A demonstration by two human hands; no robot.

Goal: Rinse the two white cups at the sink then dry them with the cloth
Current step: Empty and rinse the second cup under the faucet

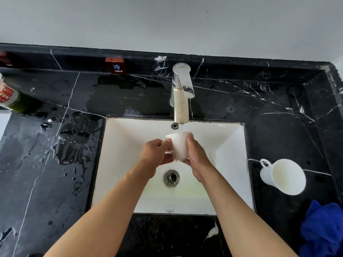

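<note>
Black marble counter (55,145) with thin white veins surrounds a white rectangular sink (126,145), and a pale grey wall (167,21) rises behind it. Both hands meet over the middle of the basin. The left hand (156,154) and the right hand (196,160) each curl their fingers around one white cup (179,145), gripping it between them from opposite sides. Just beyond the hands, a chrome tap (181,93) pours a stream of water into the cup's open mouth. Directly below the hands sits the round metal drain (171,178). Well to the right of the right hand, a second white cup (283,176) lies tipped on the counter, its handle towards the sink. Nearer the person than that cup, a crumpled blue cloth (323,229) rests at the counter's edge. Left of the left hand, the marble is wet with puddles and droplets. Far beyond the left hand, a small sign (116,66) reading "COLD" leans against the raised back ledge, and a red-labelled bottle (9,95) stands at the far left.
</note>
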